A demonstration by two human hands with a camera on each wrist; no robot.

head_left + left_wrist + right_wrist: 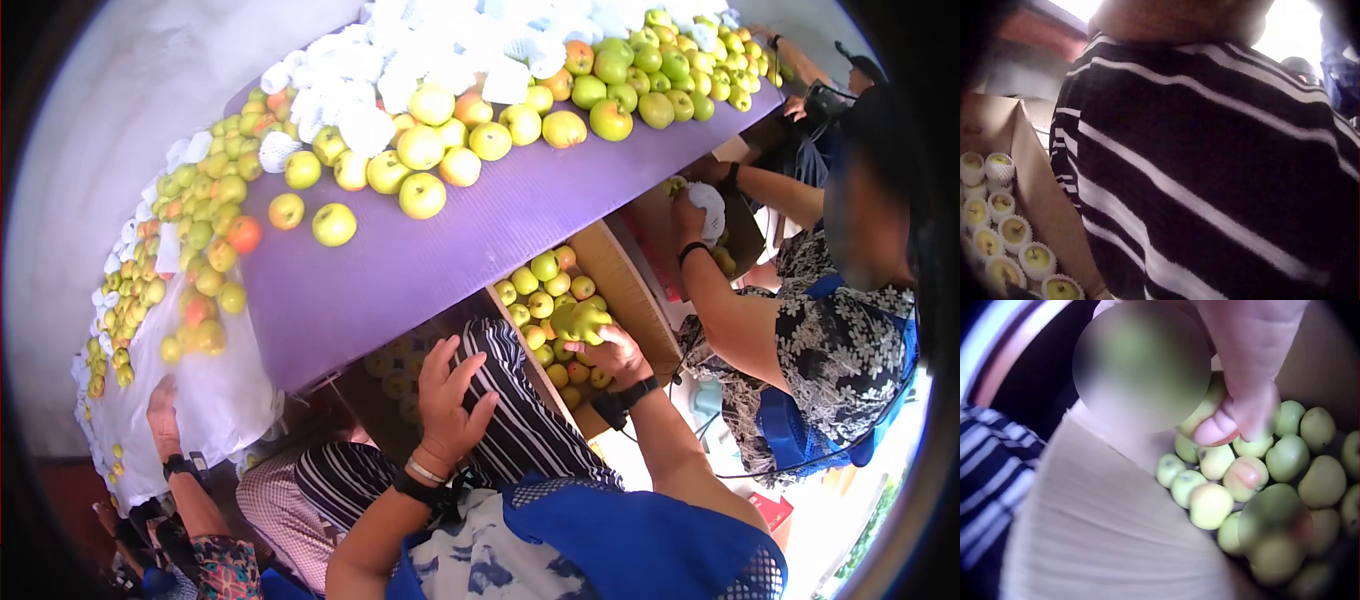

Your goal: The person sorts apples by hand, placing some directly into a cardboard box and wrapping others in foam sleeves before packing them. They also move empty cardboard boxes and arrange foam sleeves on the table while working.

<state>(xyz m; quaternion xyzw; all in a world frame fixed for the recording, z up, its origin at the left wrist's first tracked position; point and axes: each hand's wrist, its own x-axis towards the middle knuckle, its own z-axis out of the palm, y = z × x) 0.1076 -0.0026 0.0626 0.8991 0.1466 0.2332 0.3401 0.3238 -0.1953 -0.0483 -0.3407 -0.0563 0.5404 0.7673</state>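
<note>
My right hand (615,355) is over a cardboard box of loose green-yellow apples (540,303), its fingers curled round a green apple (580,322). In the right wrist view that hand (1247,362) has thumb and fingertips against the apple (1210,403), partly hidden by a blurred patch. My left hand (450,400) is raised palm inward above the black-and-white striped trousers (500,400), fingers spread and holding nothing. In the left wrist view, the striped trousers (1210,156) fill most of the picture, with part of the hand (1179,19) at the top.
Beside the trousers a second box (1054,219) holds apples in white foam nets (1015,230). Ahead stretches a purple table (400,270) with many apples (422,147) and white foam nets (365,128). People work on both sides; one hand (163,415) reaches in at the left.
</note>
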